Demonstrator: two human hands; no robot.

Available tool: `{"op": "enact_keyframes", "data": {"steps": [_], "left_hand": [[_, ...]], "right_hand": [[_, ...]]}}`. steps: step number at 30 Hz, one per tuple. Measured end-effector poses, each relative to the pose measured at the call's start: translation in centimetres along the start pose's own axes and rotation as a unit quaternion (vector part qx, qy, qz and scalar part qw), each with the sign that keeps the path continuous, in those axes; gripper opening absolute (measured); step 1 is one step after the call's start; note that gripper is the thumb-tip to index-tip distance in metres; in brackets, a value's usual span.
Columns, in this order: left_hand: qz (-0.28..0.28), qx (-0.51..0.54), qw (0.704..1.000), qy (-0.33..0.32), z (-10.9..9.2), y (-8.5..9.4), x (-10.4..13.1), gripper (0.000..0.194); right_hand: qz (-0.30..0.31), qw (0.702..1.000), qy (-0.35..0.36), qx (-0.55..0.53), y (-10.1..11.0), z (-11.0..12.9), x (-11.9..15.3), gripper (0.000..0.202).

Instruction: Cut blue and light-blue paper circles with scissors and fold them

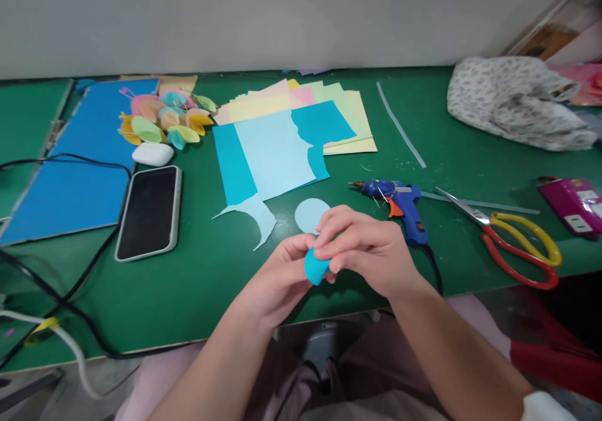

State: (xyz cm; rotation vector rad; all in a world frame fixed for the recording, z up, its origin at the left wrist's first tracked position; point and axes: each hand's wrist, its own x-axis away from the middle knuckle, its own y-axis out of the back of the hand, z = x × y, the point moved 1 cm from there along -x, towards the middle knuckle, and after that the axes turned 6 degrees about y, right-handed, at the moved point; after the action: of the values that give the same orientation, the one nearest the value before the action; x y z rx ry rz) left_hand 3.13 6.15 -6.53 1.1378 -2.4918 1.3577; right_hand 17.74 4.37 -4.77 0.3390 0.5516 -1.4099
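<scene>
Between both hands, near the table's front edge, is a small curved piece of turquoise paper (316, 266). My left hand (285, 277) grips its left side, fingers closed. The fingers of my right hand (362, 248) pinch its upper right part, so that part is hidden. Just behind my fingers a pale blue paper circle (311, 214) lies flat on the table. Left of it rests a curved pale blue paper scrap (258, 215). Farther back lie cut turquoise and pale blue sheets (270, 154).
A blue glue gun (397, 204) and scissors (498, 233) lie to the right, with a glue stick (399, 123) behind. To the left are a phone (149, 214), a white case (153, 154), folded paper petals (164, 120), a blue board (79, 164) and black cables (56, 295).
</scene>
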Motion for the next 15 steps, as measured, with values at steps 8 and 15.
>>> {"op": "enact_keyframes", "data": {"steps": [8,15], "left_hand": [[-0.062,0.010,0.997,-0.044,-0.17,-0.20,-0.17,0.021],[-0.059,0.009,0.995,-0.074,-0.18,0.01,-0.35,0.018]], "right_hand": [[-0.025,0.997,0.006,0.079,-0.23,0.48,-0.21,0.028],[-0.025,0.997,-0.001,0.067,-0.16,0.15,-0.19,0.024]]}}
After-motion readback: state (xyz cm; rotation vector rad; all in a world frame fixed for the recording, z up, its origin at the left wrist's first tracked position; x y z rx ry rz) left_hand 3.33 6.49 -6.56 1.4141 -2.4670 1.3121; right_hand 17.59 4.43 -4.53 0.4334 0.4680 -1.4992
